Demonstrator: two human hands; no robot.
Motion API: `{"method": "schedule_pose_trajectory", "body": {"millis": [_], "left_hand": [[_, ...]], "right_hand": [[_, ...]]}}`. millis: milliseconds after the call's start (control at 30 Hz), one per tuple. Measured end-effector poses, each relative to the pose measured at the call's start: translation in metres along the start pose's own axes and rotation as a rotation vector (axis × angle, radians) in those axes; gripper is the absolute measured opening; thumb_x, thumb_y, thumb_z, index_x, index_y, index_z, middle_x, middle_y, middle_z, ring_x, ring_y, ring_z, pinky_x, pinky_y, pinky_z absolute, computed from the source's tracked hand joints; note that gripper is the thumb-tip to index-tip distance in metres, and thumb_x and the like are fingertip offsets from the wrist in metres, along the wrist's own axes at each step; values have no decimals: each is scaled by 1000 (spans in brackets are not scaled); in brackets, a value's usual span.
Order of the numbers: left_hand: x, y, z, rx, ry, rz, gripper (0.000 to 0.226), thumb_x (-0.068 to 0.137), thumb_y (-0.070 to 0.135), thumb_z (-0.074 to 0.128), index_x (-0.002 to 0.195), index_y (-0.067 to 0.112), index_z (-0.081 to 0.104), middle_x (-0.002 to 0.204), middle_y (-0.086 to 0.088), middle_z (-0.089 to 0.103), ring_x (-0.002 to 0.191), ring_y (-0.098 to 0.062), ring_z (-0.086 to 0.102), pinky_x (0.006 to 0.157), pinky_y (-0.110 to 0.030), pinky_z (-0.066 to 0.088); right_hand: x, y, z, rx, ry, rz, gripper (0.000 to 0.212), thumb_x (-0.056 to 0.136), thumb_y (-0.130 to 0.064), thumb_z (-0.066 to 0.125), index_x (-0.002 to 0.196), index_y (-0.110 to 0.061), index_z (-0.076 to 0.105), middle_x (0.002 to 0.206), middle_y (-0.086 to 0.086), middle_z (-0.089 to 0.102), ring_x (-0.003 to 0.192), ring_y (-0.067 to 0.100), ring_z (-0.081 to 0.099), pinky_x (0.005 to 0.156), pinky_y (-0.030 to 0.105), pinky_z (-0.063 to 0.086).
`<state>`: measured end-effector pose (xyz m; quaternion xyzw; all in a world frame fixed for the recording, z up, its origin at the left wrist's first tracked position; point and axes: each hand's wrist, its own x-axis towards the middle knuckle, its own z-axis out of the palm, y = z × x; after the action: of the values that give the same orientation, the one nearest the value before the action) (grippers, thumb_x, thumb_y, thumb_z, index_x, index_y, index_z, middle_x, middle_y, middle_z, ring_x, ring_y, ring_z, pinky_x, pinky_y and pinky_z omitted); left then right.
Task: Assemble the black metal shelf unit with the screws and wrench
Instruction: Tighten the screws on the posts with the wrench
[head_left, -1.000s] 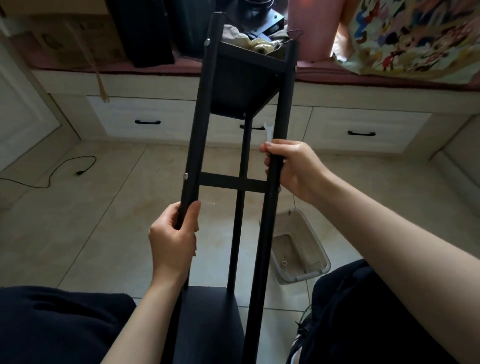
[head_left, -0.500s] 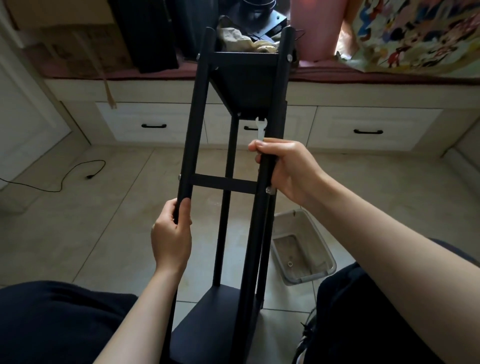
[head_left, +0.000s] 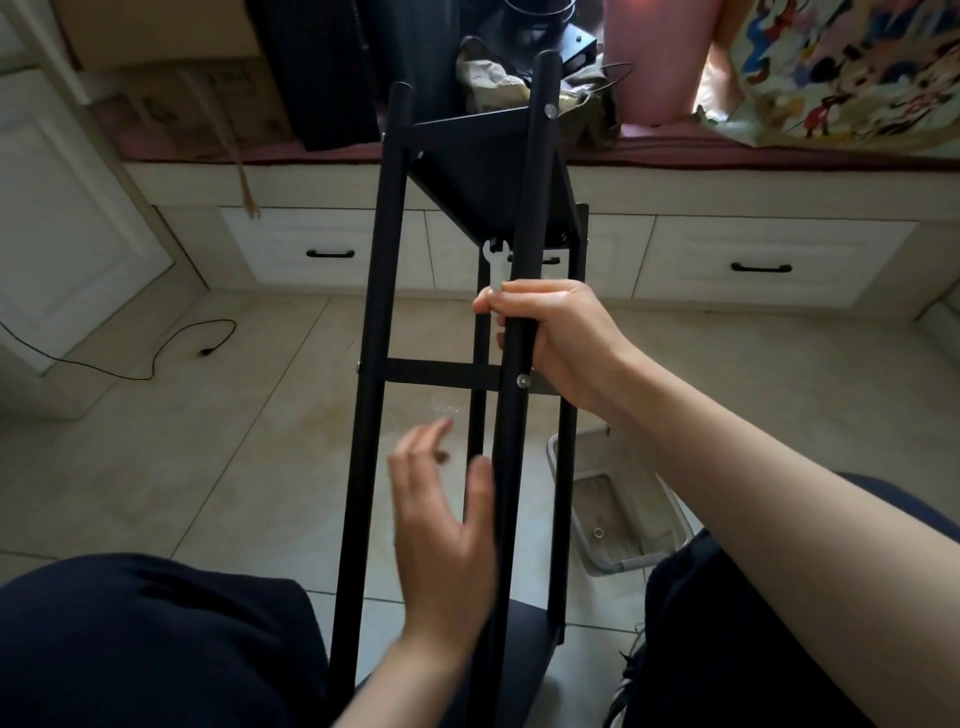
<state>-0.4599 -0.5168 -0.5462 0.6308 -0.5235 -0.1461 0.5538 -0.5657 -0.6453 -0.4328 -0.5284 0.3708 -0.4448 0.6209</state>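
Note:
The black metal shelf unit (head_left: 384, 291) stands tilted between my knees, its upright posts joined by a crossbar (head_left: 436, 372) and a dark top shelf (head_left: 483, 176). My right hand (head_left: 561, 332) grips the near right post above a silver screw (head_left: 522, 381). The same hand holds a small white wrench (head_left: 492, 265), whose jaw sticks up above my fingers. My left hand (head_left: 441, 530) hovers blurred between the posts with fingers spread, holding nothing.
A clear plastic tub (head_left: 623, 514) with a small ring in it sits on the tiled floor to the right. White drawers (head_left: 322, 249) run under a window bench piled with bags and cloth. A black cable (head_left: 156, 353) lies at left.
My left hand has let go of the left post and moved right with fingers open. The shelf unit has turned, bringing the right post nearer. My right hand keeps its grip.

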Motion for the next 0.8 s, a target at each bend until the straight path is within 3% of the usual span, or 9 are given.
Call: {"method": "schedule_pose_trajectory", "body": {"millis": [67, 167, 267, 367, 500, 633, 733, 800], "left_hand": [[-16, 5, 7, -51, -118, -143, 42, 92, 63, 47, 129, 45, 43, 123, 27, 48, 102, -1, 58, 80, -24, 52], [-26, 0, 17, -96, -219, -341, 18, 96, 53, 54, 110, 49, 45, 98, 16, 63, 77, -9, 66, 74, -43, 58], [-24, -3, 22, -72, -236, -304, 25, 89, 66, 43, 104, 45, 46, 70, 11, 59, 59, -13, 61, 61, -36, 55], [-19, -6, 24, -63, -207, -253, 26, 83, 72, 35, 99, 52, 40, 67, 18, 56, 61, -7, 56, 54, -19, 41], [-9, -14, 26, -71, -166, -236, 37, 84, 66, 38, 110, 40, 44, 70, 18, 54, 67, 1, 58, 56, -12, 41], [-3, -23, 27, -118, -128, -204, 58, 85, 65, 40, 121, 21, 54, 74, 17, 56, 70, 2, 57, 58, -9, 41], [0, -25, 28, -159, -111, -180, 60, 86, 64, 42, 121, 18, 56, 71, 19, 54, 69, 3, 58, 57, -7, 41], [1, -27, 29, -171, -101, -171, 59, 87, 65, 42, 121, 19, 57, 69, 19, 55, 69, 3, 58, 57, -7, 41]], "right_hand": [[1, 1, 2, -12, -6, -5, 14, 91, -6, 60, 86, 0, 72, 86, 1, 65, 91, 21, 46, 82, 35, 39], [2, 1, 4, -16, -16, -9, 15, 92, -6, 60, 85, 0, 72, 83, 0, 64, 90, 22, 45, 81, 34, 41], [3, 0, 5, -39, -17, -22, 16, 92, -7, 60, 86, -1, 72, 82, -1, 63, 91, 23, 45, 82, 34, 42], [4, -2, 8, -64, -13, -42, 17, 93, -8, 59, 84, -3, 73, 82, 0, 63, 90, 24, 45, 81, 33, 43], [7, -5, 18, -81, -23, -51, 16, 91, -9, 61, 80, -8, 74, 85, -3, 68, 91, 21, 51, 84, 32, 44], [12, -6, 23, -112, -5, -58, 17, 91, -9, 62, 79, -9, 74, 94, 5, 66, 97, 24, 52, 86, 33, 44], [15, -8, 22, -164, -14, -69, 19, 93, -11, 60, 80, -11, 75, 91, 1, 68, 98, 28, 53, 88, 35, 46], [16, -10, 20, -213, -23, -77, 19, 93, -13, 60, 82, -11, 75, 93, 2, 69, 107, 36, 56, 97, 40, 50]]}}
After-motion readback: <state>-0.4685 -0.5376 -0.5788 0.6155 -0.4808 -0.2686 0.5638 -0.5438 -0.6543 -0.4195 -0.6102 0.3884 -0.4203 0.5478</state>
